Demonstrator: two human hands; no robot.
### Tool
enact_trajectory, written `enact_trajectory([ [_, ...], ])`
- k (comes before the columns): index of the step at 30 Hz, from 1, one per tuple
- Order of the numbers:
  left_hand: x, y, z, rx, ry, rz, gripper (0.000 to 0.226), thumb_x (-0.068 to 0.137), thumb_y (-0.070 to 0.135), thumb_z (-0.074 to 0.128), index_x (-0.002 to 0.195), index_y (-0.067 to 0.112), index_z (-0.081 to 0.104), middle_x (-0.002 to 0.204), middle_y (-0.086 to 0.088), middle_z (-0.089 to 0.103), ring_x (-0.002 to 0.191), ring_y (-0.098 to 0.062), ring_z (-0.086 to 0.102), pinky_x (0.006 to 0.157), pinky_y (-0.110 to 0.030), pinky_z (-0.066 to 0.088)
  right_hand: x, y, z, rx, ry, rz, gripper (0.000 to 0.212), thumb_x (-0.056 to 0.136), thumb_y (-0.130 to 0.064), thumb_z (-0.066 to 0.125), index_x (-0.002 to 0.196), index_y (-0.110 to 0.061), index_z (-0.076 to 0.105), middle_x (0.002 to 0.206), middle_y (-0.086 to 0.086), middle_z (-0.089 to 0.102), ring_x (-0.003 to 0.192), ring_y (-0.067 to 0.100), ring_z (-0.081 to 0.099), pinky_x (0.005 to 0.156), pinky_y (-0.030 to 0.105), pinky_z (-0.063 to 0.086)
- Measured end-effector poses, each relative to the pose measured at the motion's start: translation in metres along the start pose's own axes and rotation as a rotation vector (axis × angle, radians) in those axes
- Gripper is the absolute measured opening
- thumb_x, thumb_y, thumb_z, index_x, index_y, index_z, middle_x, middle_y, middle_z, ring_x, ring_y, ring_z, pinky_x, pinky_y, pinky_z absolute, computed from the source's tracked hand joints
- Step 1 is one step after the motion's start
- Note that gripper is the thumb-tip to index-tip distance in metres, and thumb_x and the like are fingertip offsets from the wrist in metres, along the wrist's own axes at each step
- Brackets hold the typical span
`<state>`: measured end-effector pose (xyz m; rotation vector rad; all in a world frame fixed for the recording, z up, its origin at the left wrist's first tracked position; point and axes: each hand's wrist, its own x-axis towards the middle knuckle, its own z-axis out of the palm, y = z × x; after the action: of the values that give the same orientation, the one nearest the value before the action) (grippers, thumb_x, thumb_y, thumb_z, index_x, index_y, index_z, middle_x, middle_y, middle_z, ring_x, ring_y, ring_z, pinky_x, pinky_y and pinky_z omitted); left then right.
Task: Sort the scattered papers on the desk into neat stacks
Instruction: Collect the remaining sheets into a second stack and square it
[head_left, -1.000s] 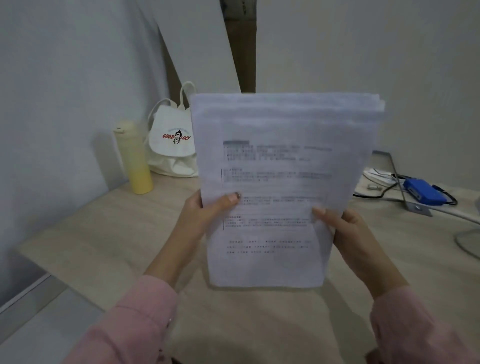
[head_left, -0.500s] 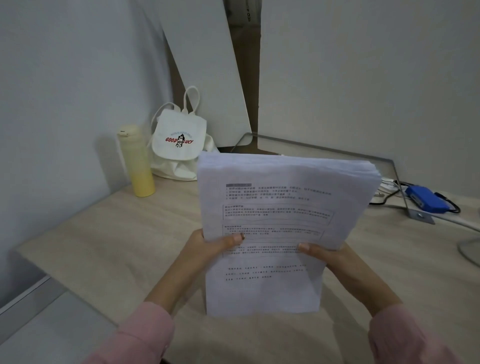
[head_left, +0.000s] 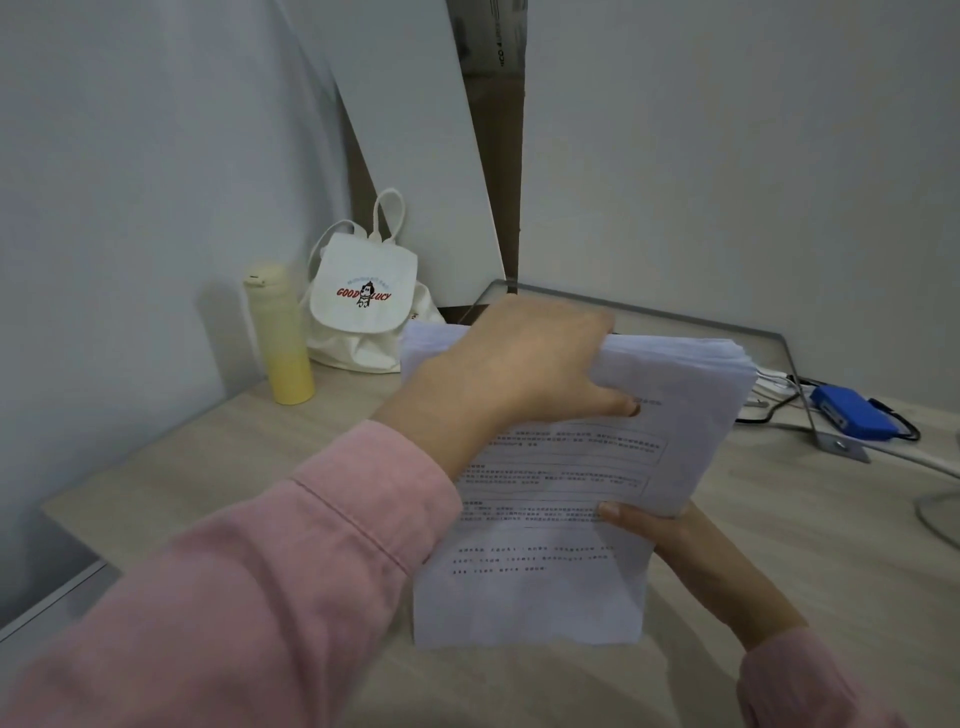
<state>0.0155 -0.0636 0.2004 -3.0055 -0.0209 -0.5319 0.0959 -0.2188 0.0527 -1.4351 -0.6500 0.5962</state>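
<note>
Head view: the person holds one thick stack of papers (head_left: 566, 483) tilted above the tabletop (head_left: 218, 467), printed side up. Its lower edge is near the wood, though whether it touches cannot be told. The left hand (head_left: 514, 364) reaches over the stack's far edge, the thumb pressed flat on the top sheet and the other fingers curled out of sight behind the pages, so it is closed on the papers. The right hand (head_left: 675, 545) supports the stack from the right side and below, its thumb lying on the printed face; it too is closed on the papers.

The step in hand looks like squaring the pile. To do it well, the person would likely loosen both grips a little, stand the stack on one edge on the tabletop and tap it so the sheets settle flush, then turn it and tap a second edge. The fanned upper right corner suggests the sheets are not yet aligned. A tight pinch would lock that offset in.

The left forearm and pink sleeve (head_left: 270, 571) cover the stack's left edge and lower left corner. The printed text is too blurred to read. No other loose papers show on the tabletop. At the right, a blue device (head_left: 852, 413) with cables sits beside a metal stand, and a further stand's base is cut off at the frame edge. A yellow bottle (head_left: 280, 332) and a white bag (head_left: 363, 301) stand well apart from the papers, by the wall.
</note>
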Motion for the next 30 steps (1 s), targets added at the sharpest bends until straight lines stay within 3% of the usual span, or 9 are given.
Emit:
enact_trajectory([
  [4,-0.009,0.002,-0.003,-0.035,-0.026,0.115,0.017,0.092,0.045,0.046,0.087,0.029,0.046,0.070,0.011,0.041,0.074,-0.013,0.041,0.052,-0.027,0.025,0.001,0.006,-0.002,0.008,0.014,0.027,0.038,0.074,-0.010,0.068,0.109,-0.023,0.065,0.107,-0.005,0.073,0.096,0.015,0.069,0.073,0.023,0.057],
  [7,-0.018,-0.009,-0.001,-0.058,0.037,0.126,0.019,0.095,0.041,0.042,0.091,0.027,0.054,0.079,0.008,0.051,0.075,-0.012,0.043,0.056,-0.028,0.025,0.000,0.012,-0.006,-0.044,-0.023,0.148,0.030,0.066,-0.023,0.081,0.095,-0.028,0.073,0.103,-0.003,0.074,0.092,0.017,0.071,0.074,0.026,0.057],
  [9,-0.025,-0.023,-0.005,-0.114,0.085,0.049,0.029,0.095,0.044,0.042,0.100,0.022,0.060,0.087,0.002,0.060,0.080,-0.017,0.050,0.062,-0.030,0.030,-0.002,0.019,-0.015,-0.119,-0.030,0.256,0.051,0.046,-0.040,0.085,0.093,-0.024,0.074,0.101,0.001,0.075,0.090,0.021,0.071,0.079,0.034,0.057],
  [12,-0.041,-0.047,-0.007,-0.422,0.157,-0.101,0.014,0.091,0.045,0.049,0.087,0.041,0.061,0.074,0.012,0.057,0.076,-0.016,0.052,0.065,-0.031,0.037,-0.008,0.022,-0.034,-0.101,0.057,0.275,0.084,0.023,-0.051,0.090,0.096,-0.014,0.072,0.095,0.006,0.076,0.084,0.025,0.072,0.067,0.030,0.058],
  [14,-0.052,-0.063,0.002,-0.668,0.217,-0.203,0.014,0.088,0.044,0.055,0.089,0.035,0.066,0.079,0.007,0.067,0.079,-0.019,0.061,0.070,-0.033,0.046,-0.011,0.017,-0.044,0.037,0.099,0.185,0.084,0.036,-0.049,0.088,0.108,-0.011,0.065,0.101,0.009,0.074,0.090,0.027,0.070,0.069,0.030,0.059],
  [17,-0.070,-0.073,0.030,-0.996,0.289,-0.369,0.012,0.089,0.032,0.058,0.088,0.025,0.067,0.075,0.012,0.074,0.071,-0.003,0.069,0.061,-0.015,0.050,-0.011,0.008,-0.047,0.240,0.116,0.042,0.040,0.078,-0.023,0.063,0.118,-0.019,0.058,0.115,0.011,0.068,0.102,0.029,0.066,0.080,0.040,0.058],
  [23,-0.106,-0.078,0.089,-1.520,0.299,-0.573,0.016,0.083,0.031,0.066,0.097,0.025,0.070,0.093,-0.001,0.076,0.082,-0.017,0.072,0.068,-0.029,0.059,-0.003,-0.017,-0.035,0.176,0.165,-0.081,0.039,0.066,-0.012,0.072,0.104,-0.019,0.064,0.097,0.005,0.074,0.086,0.024,0.071,0.067,0.037,0.060],
  [27,-0.136,-0.078,0.135,-1.506,0.269,-0.725,0.037,0.062,0.033,0.069,0.098,0.027,0.069,0.093,0.003,0.075,0.088,-0.021,0.071,0.065,-0.025,0.055,-0.006,0.007,-0.027,0.027,0.126,0.028,0.074,0.034,-0.034,0.089,0.102,-0.017,0.065,0.091,0.005,0.075,0.080,0.021,0.072,0.060,0.029,0.058],
  [30,-0.140,-0.064,0.153,-1.514,0.271,-0.824,0.034,0.066,0.024,0.061,0.099,0.020,0.067,0.092,-0.001,0.076,0.081,-0.020,0.072,0.063,-0.028,0.055,-0.009,0.024,-0.015,0.102,0.134,0.095,0.054,0.059,-0.016,0.083,0.109,-0.014,0.062,0.091,0.004,0.076,0.080,0.022,0.072,0.058,0.028,0.057],
])
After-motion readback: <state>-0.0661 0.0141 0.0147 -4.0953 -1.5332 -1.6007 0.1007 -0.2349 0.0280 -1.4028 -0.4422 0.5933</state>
